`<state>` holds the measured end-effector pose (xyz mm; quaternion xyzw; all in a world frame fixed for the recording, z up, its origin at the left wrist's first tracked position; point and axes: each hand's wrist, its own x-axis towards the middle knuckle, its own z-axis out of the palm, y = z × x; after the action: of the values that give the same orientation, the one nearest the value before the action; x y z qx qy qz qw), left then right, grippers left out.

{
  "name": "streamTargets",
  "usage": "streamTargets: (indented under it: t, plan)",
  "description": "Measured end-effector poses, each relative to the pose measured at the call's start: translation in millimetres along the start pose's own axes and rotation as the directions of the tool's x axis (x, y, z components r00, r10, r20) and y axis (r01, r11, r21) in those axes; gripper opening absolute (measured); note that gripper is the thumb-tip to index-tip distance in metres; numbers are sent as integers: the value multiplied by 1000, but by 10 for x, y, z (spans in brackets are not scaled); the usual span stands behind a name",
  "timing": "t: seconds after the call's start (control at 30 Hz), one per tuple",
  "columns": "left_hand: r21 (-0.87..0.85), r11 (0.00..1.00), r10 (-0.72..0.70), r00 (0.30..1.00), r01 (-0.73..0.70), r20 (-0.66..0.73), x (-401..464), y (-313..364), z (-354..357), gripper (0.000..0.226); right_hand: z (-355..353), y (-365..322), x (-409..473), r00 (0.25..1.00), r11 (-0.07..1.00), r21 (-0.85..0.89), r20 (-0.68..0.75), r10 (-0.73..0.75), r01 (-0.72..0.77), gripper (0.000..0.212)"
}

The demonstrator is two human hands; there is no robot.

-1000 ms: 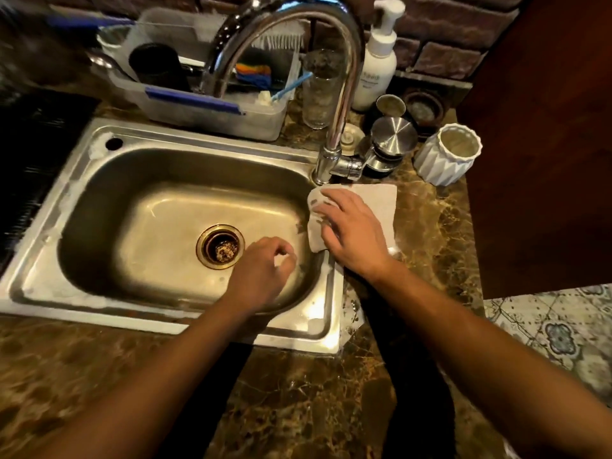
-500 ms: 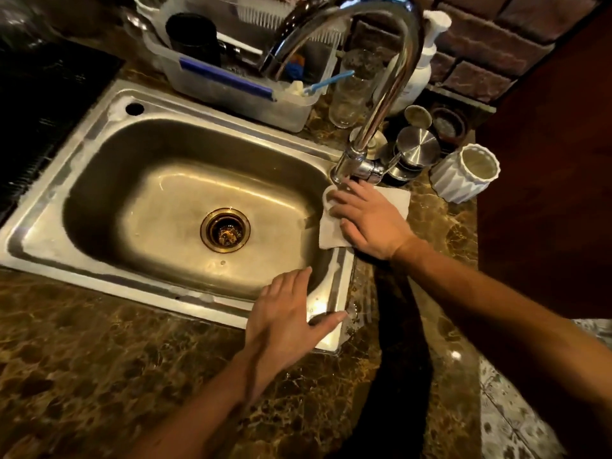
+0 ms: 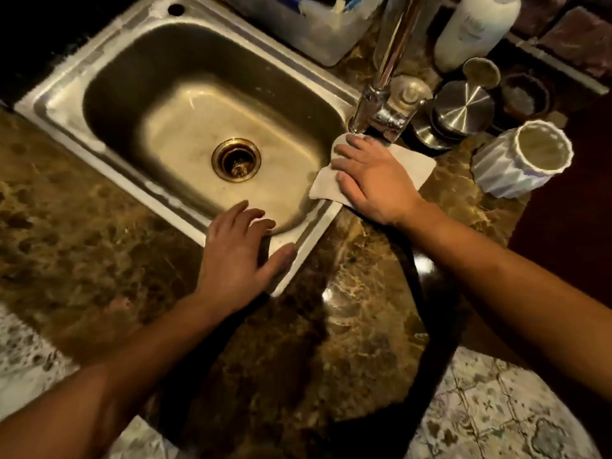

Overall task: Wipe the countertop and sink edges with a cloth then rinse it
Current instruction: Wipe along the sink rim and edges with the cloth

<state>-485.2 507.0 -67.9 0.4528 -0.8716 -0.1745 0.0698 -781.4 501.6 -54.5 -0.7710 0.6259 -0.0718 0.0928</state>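
Note:
A pale cloth (image 3: pixel 412 164) lies flat over the right rim of the steel sink (image 3: pixel 112 167), just below the base of the chrome faucet (image 3: pixel 381 104). My right hand (image 3: pixel 374 178) presses down on the cloth with the fingers spread, pointing left toward the basin. My left hand (image 3: pixel 240 256) rests palm down, fingers apart, on the sink's near right corner and holds nothing. The brown marble countertop (image 3: pixel 357 326) surrounds the sink. The basin is dry-looking, with a brass drain (image 3: pixel 236 159) at its middle.
Right of the faucet stand a white ribbed cup (image 3: pixel 520 160), a steel lidded jar (image 3: pixel 462 107) and a white pump bottle (image 3: pixel 473 28). A clear dish tub (image 3: pixel 318 31) sits behind the sink. Patterned floor tiles (image 3: pixel 496 419) show past the counter's near edge.
My left hand left the basin and settled flat on the sink's near right corner. My right hand stayed on the cloth by the faucet base. The camera tilted down and closer.

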Motion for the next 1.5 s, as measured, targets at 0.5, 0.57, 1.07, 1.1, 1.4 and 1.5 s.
streamTargets:
  t: [0.5,0.57,1.07,1.1,1.4,1.5]
  plan:
    - [159,987,21,1000,-23,13,-191,82,77,91,207,-238,-72,981,986,-10,-107,162,-164,48]
    - [158,987,27,1000,-26,-3,-187,67,76,89,229,-416,-109,974,978,-1,-92,207,-208,49]
    - [112,993,49,996,-41,-70,-202,35,103,87,246,-440,-127,962,967,80,-118,248,-240,54]
    - [116,992,49,996,-40,-71,-204,36,107,87,221,-331,-82,962,969,73,-121,244,-236,54]
    - [98,994,62,996,-56,-59,-202,56,93,89,271,-481,-173,930,942,50,-151,335,-331,53]
    - [-69,997,35,993,-43,-110,-302,-31,-22,83,312,-892,-367,922,928,53,-106,372,-368,57]
